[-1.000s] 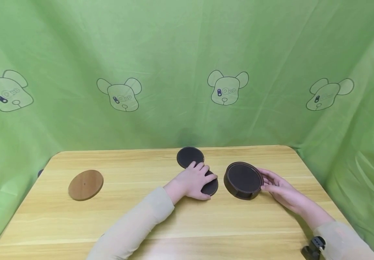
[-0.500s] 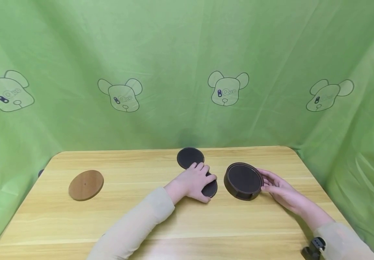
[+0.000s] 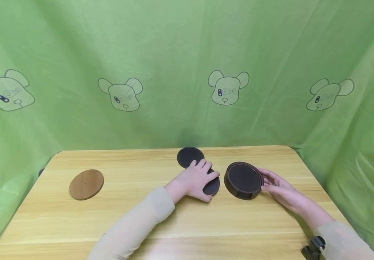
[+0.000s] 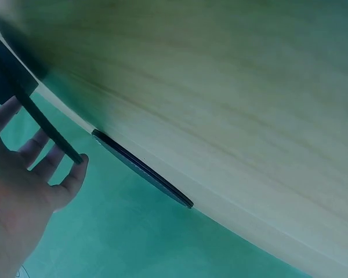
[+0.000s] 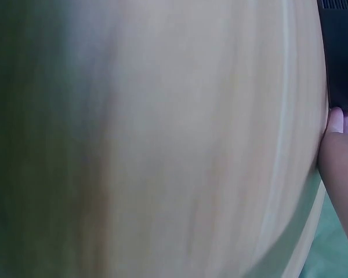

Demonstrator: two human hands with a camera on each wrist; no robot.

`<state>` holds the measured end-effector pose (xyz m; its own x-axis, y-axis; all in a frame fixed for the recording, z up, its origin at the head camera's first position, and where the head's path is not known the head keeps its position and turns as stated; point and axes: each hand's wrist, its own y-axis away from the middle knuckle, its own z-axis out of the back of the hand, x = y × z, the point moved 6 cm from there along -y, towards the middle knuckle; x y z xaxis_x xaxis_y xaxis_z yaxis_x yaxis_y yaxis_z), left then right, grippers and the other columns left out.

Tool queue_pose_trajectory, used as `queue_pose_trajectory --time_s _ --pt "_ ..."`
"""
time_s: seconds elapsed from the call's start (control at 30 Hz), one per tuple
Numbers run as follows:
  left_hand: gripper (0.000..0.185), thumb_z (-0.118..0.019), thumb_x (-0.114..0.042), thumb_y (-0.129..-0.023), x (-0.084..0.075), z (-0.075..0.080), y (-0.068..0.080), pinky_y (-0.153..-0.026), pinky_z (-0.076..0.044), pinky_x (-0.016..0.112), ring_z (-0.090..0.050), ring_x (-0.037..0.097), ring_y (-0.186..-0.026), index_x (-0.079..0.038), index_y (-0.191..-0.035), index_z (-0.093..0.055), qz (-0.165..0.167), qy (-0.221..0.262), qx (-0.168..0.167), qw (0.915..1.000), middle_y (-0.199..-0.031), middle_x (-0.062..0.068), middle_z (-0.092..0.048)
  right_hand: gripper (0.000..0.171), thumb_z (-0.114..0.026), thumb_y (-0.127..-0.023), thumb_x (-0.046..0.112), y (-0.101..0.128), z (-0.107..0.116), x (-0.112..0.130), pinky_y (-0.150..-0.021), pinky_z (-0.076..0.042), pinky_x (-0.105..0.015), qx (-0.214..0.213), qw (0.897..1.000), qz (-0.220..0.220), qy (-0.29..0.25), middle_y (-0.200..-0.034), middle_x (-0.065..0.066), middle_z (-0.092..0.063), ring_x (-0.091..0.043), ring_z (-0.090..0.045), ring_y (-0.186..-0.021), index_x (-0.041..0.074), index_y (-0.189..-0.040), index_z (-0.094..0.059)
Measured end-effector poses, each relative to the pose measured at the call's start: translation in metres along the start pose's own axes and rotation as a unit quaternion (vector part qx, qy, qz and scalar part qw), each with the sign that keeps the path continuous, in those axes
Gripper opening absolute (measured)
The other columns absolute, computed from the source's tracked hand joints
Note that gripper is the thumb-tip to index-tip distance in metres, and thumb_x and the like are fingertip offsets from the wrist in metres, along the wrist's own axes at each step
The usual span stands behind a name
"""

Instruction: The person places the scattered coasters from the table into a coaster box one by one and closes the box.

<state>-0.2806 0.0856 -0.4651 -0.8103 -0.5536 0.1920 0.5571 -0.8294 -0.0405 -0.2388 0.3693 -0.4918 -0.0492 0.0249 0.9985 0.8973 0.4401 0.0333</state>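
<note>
My left hand (image 3: 197,180) pinches a round black coaster (image 3: 212,186) by its edges, fingers spread over it from above. In the left wrist view this coaster (image 4: 46,124) shows edge-on as a thin dark strip, raised off the table between thumb and fingertips. Just behind the hand lies another black coaster (image 3: 190,156), flat on the wood. To the right stands a dark round coaster holder (image 3: 243,178) with black coaster material filling its top and a notch in its front wall. My right hand (image 3: 279,191) grips the holder's right side, thumb at the front, fingers behind.
A round brown wooden disc (image 3: 86,185) with a small dark dot at its centre lies on the left of the table (image 3: 135,169). Green cloth (image 3: 174,119) hangs close behind the table's back edge. A black wrist camera (image 3: 313,248) sits at the right sleeve.
The coaster under my left hand has shifted slightly right and up in the head view, with the fingers moving along. My right hand and the holder have stayed in place.
</note>
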Motion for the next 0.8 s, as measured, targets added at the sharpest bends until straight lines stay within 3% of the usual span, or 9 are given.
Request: queue_pose_trajectory --time_s 0.17,0.43,0.8 --pt "0.084 -0.068 -0.074 -0.08 -0.001 0.004 0.0 -0.097 -0.047 0.041 -0.05 0.023 -0.127 -0.031 -0.15 -0.051 -0.006 0.007 -0.013 0.9999 -0.14 0.005 -0.053 0.055 -0.048 -0.105 -0.007 0.0 0.0 0.0 -0.105 -0.048 -0.013 -0.008 1.0 -0.007 0.005 -0.144 0.017 -0.058 0.004 -0.058 -0.129 0.021 -0.153 -0.044" --pt "0.082 -0.069 -0.069 -0.077 -0.005 0.01 -0.006 -0.1 -0.045 0.035 -0.05 0.021 -0.124 -0.03 -0.148 -0.054 -0.023 0.019 -0.062 0.9977 -0.136 0.004 -0.053 0.055 -0.049 -0.105 -0.007 0.001 0.0 0.001 -0.104 -0.048 -0.013 -0.007 1.0 -0.007 -0.001 -0.144 0.016 -0.058 0.003 -0.058 -0.129 0.023 -0.152 -0.046" --pt "0.079 -0.067 -0.068 -0.078 -0.005 0.02 -0.011 -0.103 -0.044 0.036 -0.05 0.02 -0.124 -0.031 -0.147 -0.055 -0.019 0.03 -0.097 0.9946 -0.135 0.003 -0.053 0.055 -0.048 -0.105 -0.007 0.001 0.0 0.001 -0.105 -0.048 -0.013 -0.004 1.0 -0.003 -0.004 -0.144 0.015 -0.058 0.003 -0.058 -0.129 0.024 -0.151 -0.046"
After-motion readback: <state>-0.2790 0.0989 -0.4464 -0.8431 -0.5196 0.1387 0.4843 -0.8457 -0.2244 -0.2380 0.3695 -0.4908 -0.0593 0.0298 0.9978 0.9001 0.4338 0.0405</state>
